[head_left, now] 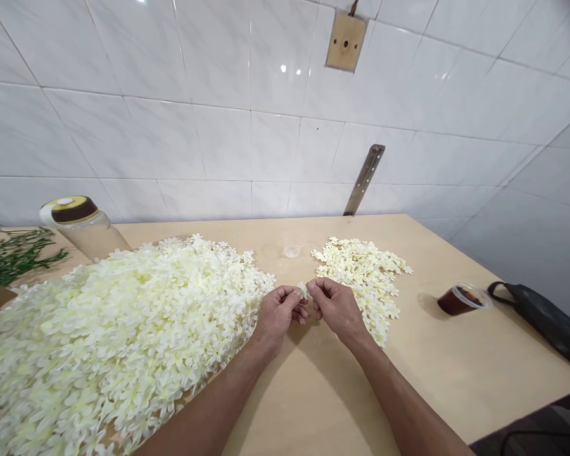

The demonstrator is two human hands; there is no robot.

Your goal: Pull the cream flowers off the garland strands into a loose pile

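Observation:
Between the fingertips of both hands is a small white flower (pixel 303 290). My left hand (pixel 281 311) pinches at its left side, with the fingers curled. From the right, my right hand (pixel 333 306) has thumb and forefinger closed at the same flower. A large heap of pale yellow-white flowers (pixel 137 316) spreads over the left of the table, beside my left hand. Behind and to the right of my right hand lies a smaller pile of similar flowers (pixel 365 272). Just beyond both hands stands a small clear cup (pixel 292 246).
A clear bottle with a brown and yellow lid (pixel 76 209) and green sprigs (pixel 21 253) are at the back left. On the right are a cup of dark drink (pixel 462 299) and a black case (pixel 546 320). A tiled wall (pixel 228 142) rises behind the table (pixel 437 367).

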